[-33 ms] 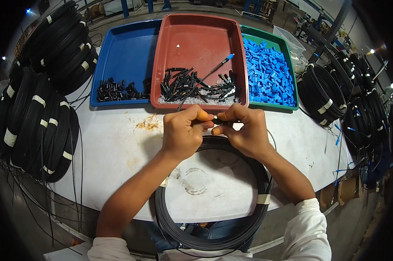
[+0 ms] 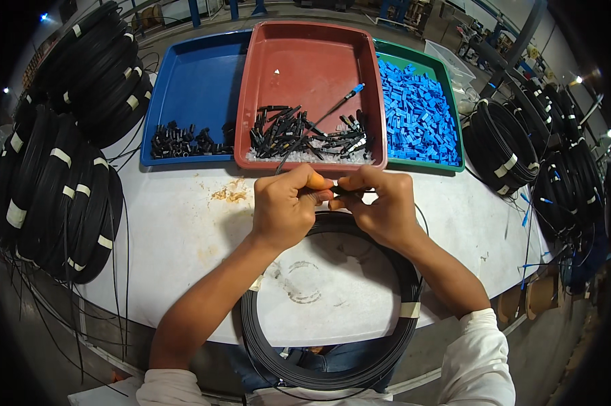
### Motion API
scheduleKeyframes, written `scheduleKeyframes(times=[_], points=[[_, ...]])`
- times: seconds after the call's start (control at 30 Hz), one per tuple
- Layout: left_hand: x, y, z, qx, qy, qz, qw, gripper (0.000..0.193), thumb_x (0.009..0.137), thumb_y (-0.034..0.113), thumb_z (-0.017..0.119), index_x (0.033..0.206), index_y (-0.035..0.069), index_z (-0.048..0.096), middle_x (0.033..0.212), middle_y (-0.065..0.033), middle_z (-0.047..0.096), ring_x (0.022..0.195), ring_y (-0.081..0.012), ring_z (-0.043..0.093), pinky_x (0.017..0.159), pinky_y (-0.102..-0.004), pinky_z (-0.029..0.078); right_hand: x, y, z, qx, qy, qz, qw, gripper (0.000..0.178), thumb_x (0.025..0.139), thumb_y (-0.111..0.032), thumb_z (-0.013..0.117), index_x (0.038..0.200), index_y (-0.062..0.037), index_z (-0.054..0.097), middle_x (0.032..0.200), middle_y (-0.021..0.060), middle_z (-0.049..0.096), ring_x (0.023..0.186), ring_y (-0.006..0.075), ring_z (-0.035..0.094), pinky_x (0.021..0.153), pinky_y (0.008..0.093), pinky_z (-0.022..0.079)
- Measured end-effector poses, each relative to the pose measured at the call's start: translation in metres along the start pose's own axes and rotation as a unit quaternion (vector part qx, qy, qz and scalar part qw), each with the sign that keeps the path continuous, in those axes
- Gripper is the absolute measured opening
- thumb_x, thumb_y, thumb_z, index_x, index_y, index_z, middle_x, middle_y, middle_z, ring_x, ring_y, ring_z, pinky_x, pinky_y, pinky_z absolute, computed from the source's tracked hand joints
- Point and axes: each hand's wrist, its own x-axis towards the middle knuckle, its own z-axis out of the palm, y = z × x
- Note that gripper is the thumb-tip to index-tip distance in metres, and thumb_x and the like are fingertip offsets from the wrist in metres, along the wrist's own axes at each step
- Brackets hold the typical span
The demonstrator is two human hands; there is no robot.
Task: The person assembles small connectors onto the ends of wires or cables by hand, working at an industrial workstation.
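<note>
1. The blue tray (image 2: 200, 81) held short black pieces (image 2: 183, 140) along its near side, its far part bare.
2. The red tray (image 2: 305, 61) held longer black connectors (image 2: 278, 128) over small clear pieces (image 2: 305, 157), heaped at the near end; a black lead (image 2: 332, 108) with a blue tip slanted up across it.
3. The green tray (image 2: 459, 128) was largely covered with blue clips (image 2: 417, 111).
4. Just on the near side of the red tray, the left hand (image 2: 285, 203) and right hand (image 2: 388, 203) met, the grip of each pinched on a small black part (image 2: 339, 191) (mostly hidden by the fingers).
5. Below them a black cable coil (image 2: 408, 277) lay partly on the white worktop (image 2: 163, 257), overhanging its curved near edge.
6. Open room lay left of the left forearm, marked by a brown stain (image 2: 229, 191), and right of the right forearm.
7. Taped coil stacks (image 2: 41, 169) crowded the left end; more coils (image 2: 478, 152) stood at the right, beside the green tray.
</note>
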Motion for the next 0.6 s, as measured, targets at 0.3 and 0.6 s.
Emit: scheduleKeyframes(times=[0.3, 0.6], points=[[0.001, 0.001, -0.010, 0.126, -0.101, 0.258, 0.953, 0.009, 0.072, -0.006, 0.071, 0.074, 0.000, 0.066, 0.075, -0.0107, 0.071, 0.061, -0.0235, 0.069, 0.053, -0.0313, 0.054, 0.018, -0.002, -0.030, 0.190, -0.199, 0.205, 0.939, 0.014, 0.075, 0.010, 0.078, 0.074, 0.0023, 0.066, 0.076, 0.0079, 0.072, 0.070, 0.0098, 0.066, 0.062, 0.0259, 0.053], [-0.001, -0.002, -0.002, -0.019, -0.036, 0.012, 0.999, 0.021, 0.080, -0.002, 0.078, 0.096, -0.001, 0.063, 0.087, -0.0105, 0.073, 0.080, -0.0154, 0.071, 0.074, -0.0271, 0.058, 0.018, -0.012, -0.028, 0.077, -0.131, 0.079, 0.985, 0.018, 0.081, 0.009, 0.070, 0.096, 0.0026, 0.062, 0.096, 0.0138, 0.075, 0.089, 0.0204, 0.074, 0.077, 0.0322, 0.059]])
